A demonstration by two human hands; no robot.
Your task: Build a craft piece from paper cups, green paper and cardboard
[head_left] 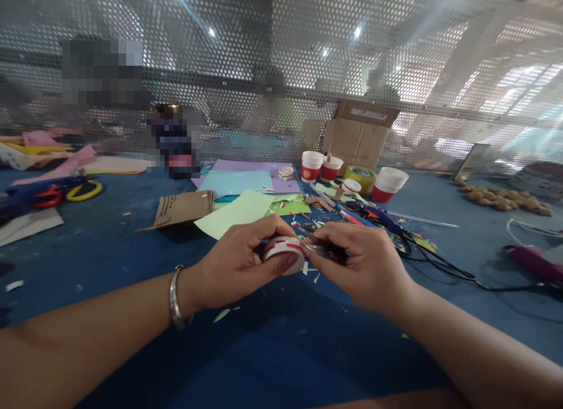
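Observation:
Held in my left hand [246, 250] is a short white piece of a paper cup [285, 263] with red strips on it, the thumb pressed along its side. My right hand [369, 268] is closed around a pair of scissors [319, 252]; their metal blades point left, and the tips are at the cup piece's right edge. Most of the handles are hidden by my fingers. Both hands are above the blue tabletop [281, 350], with small paper scraps lying beneath and behind them.
Behind my hands lie a light green sheet [237, 212], corrugated cardboard [185, 208] and a blue sheet [237, 181]. Red-and-white paper cups [389, 183], yellow tape [363, 177] and a glue gun [380, 216] with a black cord are right of centre. Yellow-handled scissors [85, 190] lie left.

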